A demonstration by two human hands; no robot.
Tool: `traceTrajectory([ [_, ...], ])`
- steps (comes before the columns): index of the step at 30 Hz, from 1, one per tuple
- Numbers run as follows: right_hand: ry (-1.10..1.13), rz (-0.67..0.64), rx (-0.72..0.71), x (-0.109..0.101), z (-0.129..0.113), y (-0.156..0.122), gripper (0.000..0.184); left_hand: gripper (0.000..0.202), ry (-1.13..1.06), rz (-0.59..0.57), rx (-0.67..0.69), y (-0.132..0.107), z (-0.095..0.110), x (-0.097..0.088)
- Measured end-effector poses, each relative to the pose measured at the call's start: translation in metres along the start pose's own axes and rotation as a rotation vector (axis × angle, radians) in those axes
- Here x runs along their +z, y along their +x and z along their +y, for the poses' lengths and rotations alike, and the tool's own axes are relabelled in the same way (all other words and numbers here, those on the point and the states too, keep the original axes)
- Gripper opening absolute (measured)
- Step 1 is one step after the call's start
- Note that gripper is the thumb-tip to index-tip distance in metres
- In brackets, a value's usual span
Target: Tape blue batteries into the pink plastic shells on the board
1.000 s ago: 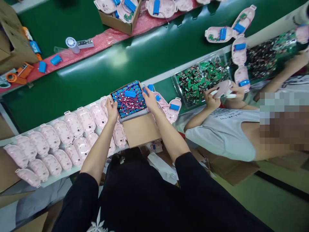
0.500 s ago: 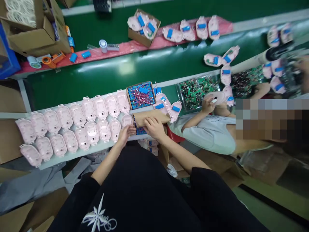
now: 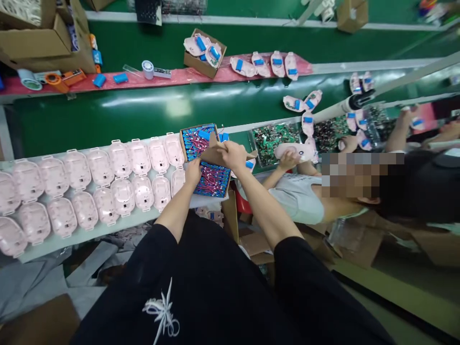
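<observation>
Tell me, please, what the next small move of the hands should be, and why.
Probably, the right hand should lift the brown cardboard clear of the near box: it holds the cardboard tilted up, yet the sheet seems to overhang the box's far part, while blue batteries lie exposed in front. The left hand is at the box's left side.

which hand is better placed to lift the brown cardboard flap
Probably the right hand: its fingertips grip the brown cardboard flap, while the left hand is by the left edge of the nearer battery-filled cardboard box.
</observation>
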State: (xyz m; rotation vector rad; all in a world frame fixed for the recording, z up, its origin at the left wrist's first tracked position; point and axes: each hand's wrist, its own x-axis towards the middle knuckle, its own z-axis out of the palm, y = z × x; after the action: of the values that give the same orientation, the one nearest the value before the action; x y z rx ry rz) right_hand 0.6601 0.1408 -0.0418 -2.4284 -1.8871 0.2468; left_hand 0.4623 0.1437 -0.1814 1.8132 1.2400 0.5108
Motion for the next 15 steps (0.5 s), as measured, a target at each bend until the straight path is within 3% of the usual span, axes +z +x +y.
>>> traceTrajectory([
  [3, 0.03, -0.028, -0.194, 0.001, -0.005, -0.017, 0.023, 0.03, -0.005, -0.013, 0.036, 0.007, -0.003, -0.008],
  [6, 0.047, -0.033, -0.335, 0.002, -0.011, -0.029, 0.02, 0.024, -0.011, 0.016, 0.017, -0.002, -0.011, -0.017],
  [11, 0.068, -0.034, -0.477, 0.004, -0.011, -0.045, 0.022, 0.039, -0.058, 0.084, -0.068, -0.031, -0.023, -0.016],
  [15, 0.034, -0.113, -0.545, 0.002, -0.019, -0.056, 0.024, 0.038, -0.169, 0.037, -0.075, -0.031, -0.025, -0.01],
])
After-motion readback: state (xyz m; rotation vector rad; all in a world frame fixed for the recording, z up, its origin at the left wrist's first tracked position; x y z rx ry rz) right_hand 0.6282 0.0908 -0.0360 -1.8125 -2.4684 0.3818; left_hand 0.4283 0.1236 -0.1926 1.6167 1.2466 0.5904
